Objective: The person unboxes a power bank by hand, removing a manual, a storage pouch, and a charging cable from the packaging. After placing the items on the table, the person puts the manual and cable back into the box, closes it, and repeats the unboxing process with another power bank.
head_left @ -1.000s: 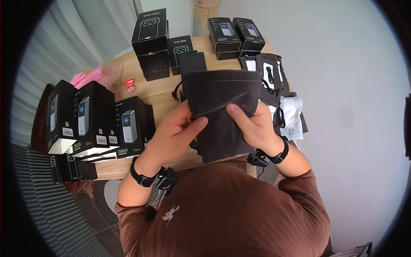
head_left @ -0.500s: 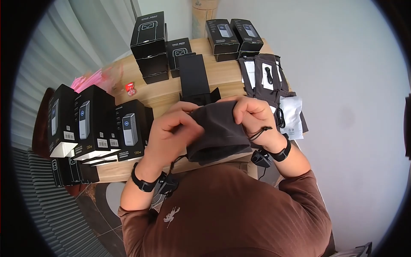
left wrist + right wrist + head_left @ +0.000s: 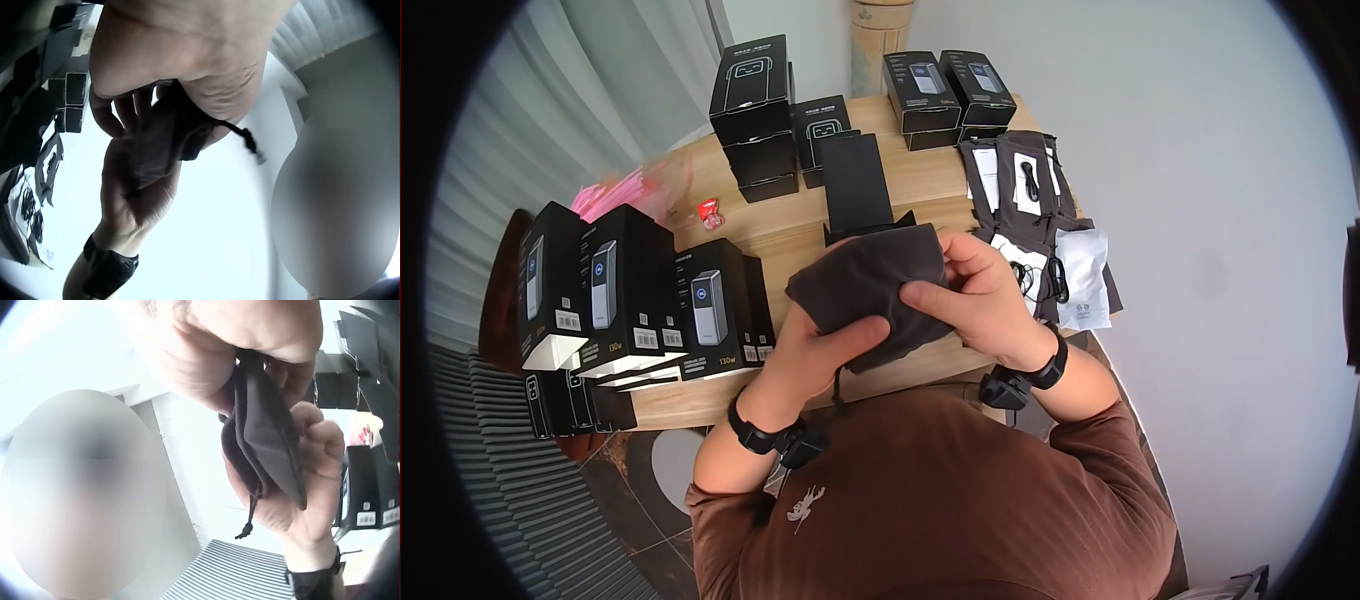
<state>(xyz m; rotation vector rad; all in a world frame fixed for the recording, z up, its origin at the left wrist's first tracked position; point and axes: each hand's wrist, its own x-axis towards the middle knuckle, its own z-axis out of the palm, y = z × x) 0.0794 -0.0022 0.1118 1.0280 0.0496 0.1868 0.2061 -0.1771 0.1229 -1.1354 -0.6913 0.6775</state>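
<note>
A dark grey drawstring pouch [image 3: 865, 280] is held up over the near side of the table, folded and bunched between both hands. My left hand [image 3: 810, 350] grips its lower left side, thumb laid across the cloth. On the other side, my right hand [image 3: 990, 305] pinches the pouch with the thumb on top and fingers behind. A knotted black cord [image 3: 247, 528] dangles from the pouch in the right wrist view. Just behind the pouch stands an open black box [image 3: 857, 185] with raised flaps, its lower part hidden.
Black printed boxes [image 3: 625, 290] line the left side; more black boxes [image 3: 752, 120] are stacked at the back. On the right lie flat grey pouches with cards and cables [image 3: 1028, 185], and a white packet [image 3: 1083, 280]. Pink strips [image 3: 615, 195] and a small red packet [image 3: 710, 213] lie back left.
The pouch, first upright and spread with its opening at the top, was turned with the opening towards the body. Now it is folded smaller, and both thumbs lie on it.
</note>
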